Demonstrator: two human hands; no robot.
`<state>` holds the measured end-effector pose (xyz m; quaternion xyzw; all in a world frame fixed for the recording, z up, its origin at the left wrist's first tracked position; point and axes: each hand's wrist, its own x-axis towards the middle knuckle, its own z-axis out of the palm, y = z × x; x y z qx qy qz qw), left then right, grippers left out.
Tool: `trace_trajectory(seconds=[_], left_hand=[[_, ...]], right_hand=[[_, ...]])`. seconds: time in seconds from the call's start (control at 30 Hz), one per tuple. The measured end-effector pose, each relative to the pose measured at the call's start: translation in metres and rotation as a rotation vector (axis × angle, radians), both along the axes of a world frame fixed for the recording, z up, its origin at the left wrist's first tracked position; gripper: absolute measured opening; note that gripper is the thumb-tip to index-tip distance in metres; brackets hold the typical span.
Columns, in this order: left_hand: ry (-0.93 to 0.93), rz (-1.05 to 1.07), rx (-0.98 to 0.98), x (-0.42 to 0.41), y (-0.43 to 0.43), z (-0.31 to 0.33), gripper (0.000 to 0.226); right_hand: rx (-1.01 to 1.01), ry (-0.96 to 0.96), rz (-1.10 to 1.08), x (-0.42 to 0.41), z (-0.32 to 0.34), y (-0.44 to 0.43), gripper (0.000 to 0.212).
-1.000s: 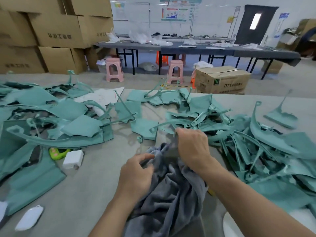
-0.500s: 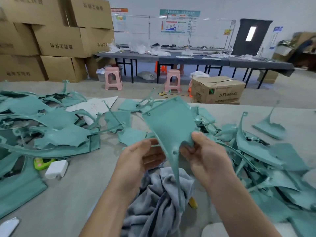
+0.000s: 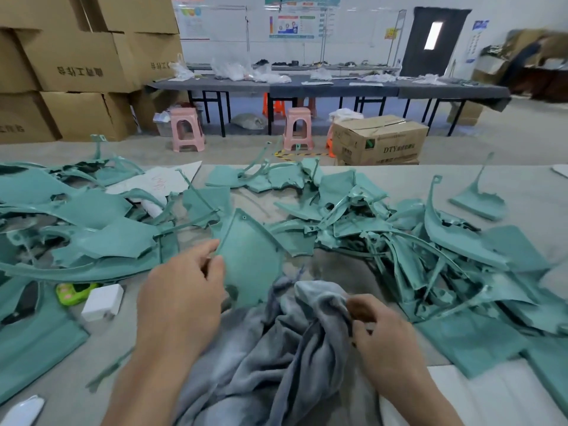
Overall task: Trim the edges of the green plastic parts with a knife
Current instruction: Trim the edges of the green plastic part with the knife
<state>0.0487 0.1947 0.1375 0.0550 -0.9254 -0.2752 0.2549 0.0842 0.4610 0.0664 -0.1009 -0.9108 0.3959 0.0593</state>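
My left hand (image 3: pixel 181 299) grips the left edge of a triangular green plastic part (image 3: pixel 249 256), which lies low over the table with its point toward the far side. My right hand (image 3: pixel 381 333) pinches a fold of the grey cloth (image 3: pixel 276 358) bunched in front of me. The cloth covers the part's near corner. Heaps of green plastic parts lie to the left (image 3: pixel 76 235) and to the right (image 3: pixel 430 256). No knife shows in view.
A white charger block (image 3: pixel 103 302) and a small green toy-like object (image 3: pixel 75 292) lie left of my left hand. A white sheet (image 3: pixel 159 181) lies under the left heap. Cardboard boxes (image 3: pixel 76 66), pink stools (image 3: pixel 186 129) and a long dark table (image 3: pixel 332 87) stand beyond.
Both hands held the green part up in front of me half a second ago. It is now lowered onto the table, held by the left hand alone, and the right hand has taken the cloth.
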Motion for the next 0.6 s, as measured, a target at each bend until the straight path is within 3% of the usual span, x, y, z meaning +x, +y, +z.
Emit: trace_trajectory(seconds=[0.07,0.17,0.3,0.43,0.53,0.6], left_hand=[[-0.007,-0.004,-0.137,-0.003,-0.005,-0.004,0.027],[-0.175,-0.076,-0.200,-0.004,-0.007,-0.029,0.029],[-0.231,-0.031,-0.147,0.000,-0.025,-0.053,0.043],[-0.268,-0.099,-0.147,0.006,-0.036,-0.061,0.068],[-0.288,-0.162,0.021,0.010,-0.041,-0.063,0.047],[-0.270,-0.162,0.059,0.013,-0.042,-0.065,0.027]], right_hand=[[0.129,-0.007,-0.105,-0.001,-0.012,0.005,0.020],[0.274,-0.091,-0.108,-0.005,-0.022,0.007,0.021],[0.447,-0.169,-0.070,-0.010,-0.023,-0.005,0.016],[0.488,-0.161,-0.047,-0.015,-0.018,-0.013,0.022],[0.508,-0.228,-0.048,-0.014,-0.016,-0.009,0.018],[0.416,-0.210,-0.199,-0.007,-0.012,-0.006,0.007]])
